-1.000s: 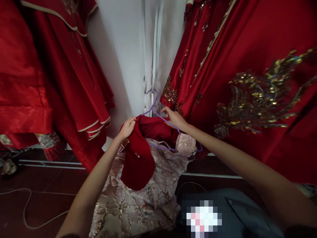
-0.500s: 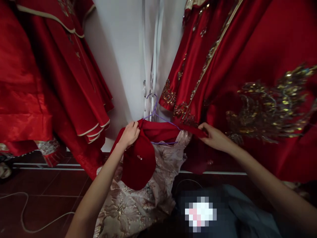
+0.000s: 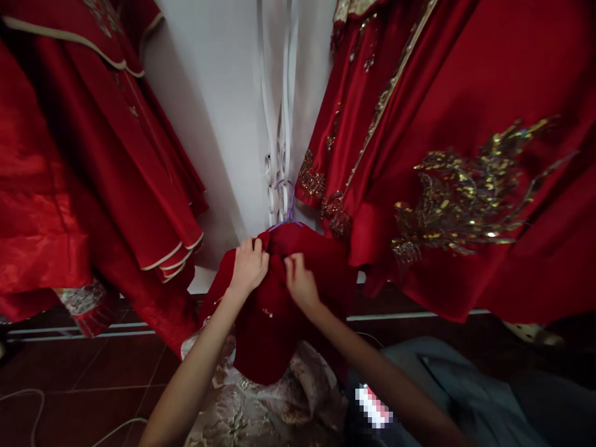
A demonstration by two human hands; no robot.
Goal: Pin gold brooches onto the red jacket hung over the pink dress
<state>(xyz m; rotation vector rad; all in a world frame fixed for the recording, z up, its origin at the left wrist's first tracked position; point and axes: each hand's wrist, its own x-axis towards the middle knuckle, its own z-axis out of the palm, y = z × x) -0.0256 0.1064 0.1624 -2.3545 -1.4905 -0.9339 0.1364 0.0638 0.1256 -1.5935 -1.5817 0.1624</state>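
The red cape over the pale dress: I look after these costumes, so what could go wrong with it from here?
The red cape could slip if the left hand lets go, since it seems loosely draped over the purple hanger and pale dress. Its small pale ornament sits just below the left and right hand, so it might get pulled. The gold beading on the neighbouring red garment hangs close by and might snag the cloth.
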